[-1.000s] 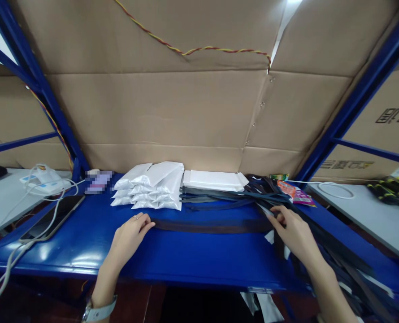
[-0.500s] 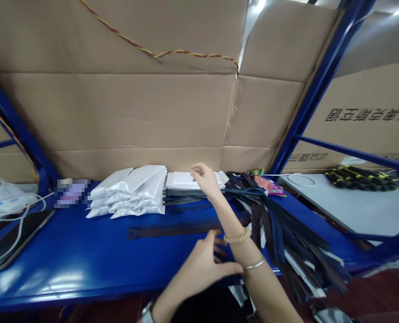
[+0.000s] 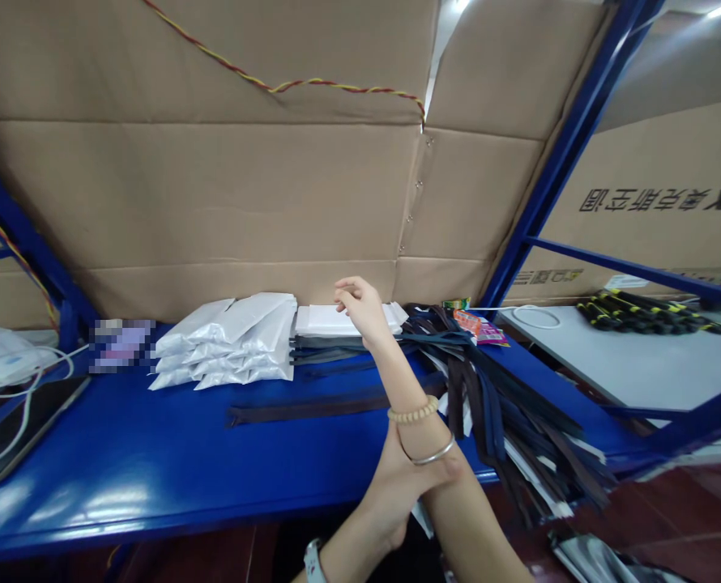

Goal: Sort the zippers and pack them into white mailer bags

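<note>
My left hand (image 3: 400,478) is wrapped around my right forearm (image 3: 442,465), its thumb and fingers closing over it by a silver bangle (image 3: 432,451). A beaded bracelet (image 3: 413,410) sits higher, near that wrist. My right hand (image 3: 362,308) is raised with loosely bent fingers and nothing in it, in front of a stack of white packets (image 3: 324,319). Below it, a long dark zipper (image 3: 312,407) lies across the blue table (image 3: 172,453). A bundle of dark zippers (image 3: 494,389) hangs over the table's front edge at the right.
Filled white plastic bags (image 3: 227,340) are piled left of the packets. A flat black device (image 3: 26,429) with white cables lies at far left. Small colourful snack packs (image 3: 482,328) lie behind the bundle. Black-and-yellow items (image 3: 646,312) rest on a grey side table (image 3: 597,356).
My left hand has moved right and taken hold of my right forearm; it was open beside it before. My right hand has shifted slightly left and up.
</note>
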Demonstrator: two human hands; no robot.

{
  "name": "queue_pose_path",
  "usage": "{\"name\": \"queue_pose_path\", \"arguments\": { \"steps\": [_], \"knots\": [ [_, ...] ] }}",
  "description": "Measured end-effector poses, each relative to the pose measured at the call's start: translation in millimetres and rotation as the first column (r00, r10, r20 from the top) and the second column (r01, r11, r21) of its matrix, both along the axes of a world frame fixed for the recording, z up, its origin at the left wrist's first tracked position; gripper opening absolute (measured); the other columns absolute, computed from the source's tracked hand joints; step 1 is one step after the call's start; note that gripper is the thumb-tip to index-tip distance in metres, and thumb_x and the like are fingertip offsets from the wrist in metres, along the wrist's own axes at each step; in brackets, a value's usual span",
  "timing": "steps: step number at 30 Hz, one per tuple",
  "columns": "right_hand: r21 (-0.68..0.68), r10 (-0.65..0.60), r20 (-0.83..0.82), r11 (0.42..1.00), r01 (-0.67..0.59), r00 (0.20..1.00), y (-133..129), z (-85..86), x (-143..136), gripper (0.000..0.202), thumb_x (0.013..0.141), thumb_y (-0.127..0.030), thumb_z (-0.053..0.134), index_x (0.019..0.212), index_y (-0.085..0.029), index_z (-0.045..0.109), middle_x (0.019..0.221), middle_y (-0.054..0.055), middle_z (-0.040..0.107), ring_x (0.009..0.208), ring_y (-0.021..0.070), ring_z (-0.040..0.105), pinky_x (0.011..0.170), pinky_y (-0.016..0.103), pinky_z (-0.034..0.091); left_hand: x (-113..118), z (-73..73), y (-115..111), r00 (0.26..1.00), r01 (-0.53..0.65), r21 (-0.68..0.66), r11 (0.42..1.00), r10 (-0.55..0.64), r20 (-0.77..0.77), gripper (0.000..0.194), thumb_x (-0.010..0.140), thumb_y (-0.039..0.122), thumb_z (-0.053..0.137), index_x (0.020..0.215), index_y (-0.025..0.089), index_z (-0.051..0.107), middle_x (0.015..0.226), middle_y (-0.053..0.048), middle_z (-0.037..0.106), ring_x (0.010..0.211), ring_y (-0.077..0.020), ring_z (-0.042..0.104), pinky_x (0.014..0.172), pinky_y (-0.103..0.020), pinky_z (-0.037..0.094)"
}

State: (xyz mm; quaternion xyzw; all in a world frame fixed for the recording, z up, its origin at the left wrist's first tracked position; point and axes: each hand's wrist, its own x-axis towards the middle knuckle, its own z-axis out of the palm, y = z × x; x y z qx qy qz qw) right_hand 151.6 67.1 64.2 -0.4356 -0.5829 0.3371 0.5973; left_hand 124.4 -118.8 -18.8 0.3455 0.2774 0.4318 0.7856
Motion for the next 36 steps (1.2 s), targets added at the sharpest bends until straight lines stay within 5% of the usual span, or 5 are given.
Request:
{"name": "queue_pose_path", "arguments": {
  "steps": [10,19,23,29,36],
  "knots": [
    [0.076,0.044,0.087,0.996,-0.051,0.995,-20.2,-32.0,-13.1,0.016,0.076,-0.02,0.045,0.086,-0.019,0.057,0.073,0.0,0.059,0.065,0.0124,0.056,0.065,0.027,0.046,-38.0,40.5,81.4,0.981,-0.178,0.005,0.984,0.177,0.086,0.047,0.068,0.017,0.073,0.11,0.012,0.054,0.1,-0.01,0.065,0.092,-0.0219,0.064,0.097,-0.043,0.044],
    [0.188,-0.024,0.472,0.979,-0.074,0.881,-20.1,-54.9,16.7,0.02,0.08,-0.015,0.042,0.084,-0.02,0.061,0.072,0.001,0.06,0.064,0.0128,0.052,0.065,0.026,0.04,-42.2,22.8,81.5,0.999,-0.036,0.15,0.988,0.033,0.022,0.077,0.065,0.006,0.072,0.132,0.022,0.038,0.12,-0.011,0.058,0.11,-0.0216,0.057,0.103,-0.041,0.039],
    [0.099,-0.038,0.654,0.994,-0.035,0.756,7.1,-78.3,49.1,0.017,0.079,-0.015,0.047,0.082,-0.018,0.063,0.065,0.0,0.059,0.059,0.0126,0.051,0.062,0.026,0.038,-65.4,14.4,108.3,0.965,-0.099,0.237,0.966,0.152,-0.214,0.069,0.067,0.012,0.07,0.129,0.024,0.041,0.125,-0.012,0.053,0.107,-0.0199,0.058,0.099,-0.042,0.041],
    [-0.019,0.115,0.798,0.986,-0.166,0.592,17.2,-101.3,61.7,0.011,0.073,-0.013,0.058,0.08,-0.018,0.066,0.068,0.0,0.059,0.062,0.0119,0.052,0.064,0.024,0.039,-127.4,25.8,167.1,0.595,0.114,0.743,0.66,0.554,-0.583,0.017,0.077,0.011,0.052,0.093,0.015,0.058,0.086,-0.005,0.063,0.082,-0.0152,0.061,0.081,-0.033,0.048],
    [0.019,0.102,0.872,0.97,-0.242,0.478,-1.3,-108.1,40.1,0.013,0.078,-0.018,0.063,0.09,-0.02,0.066,0.087,0.004,0.057,0.077,0.0145,0.054,0.068,0.025,0.04,-152.5,6.0,174.8,0.164,0.608,0.636,0.474,0.709,-0.685,0.024,0.081,0.005,0.039,0.087,0.015,0.061,0.082,-0.006,0.061,0.077,-0.0164,0.059,0.074,-0.029,0.045]
  ]
}}
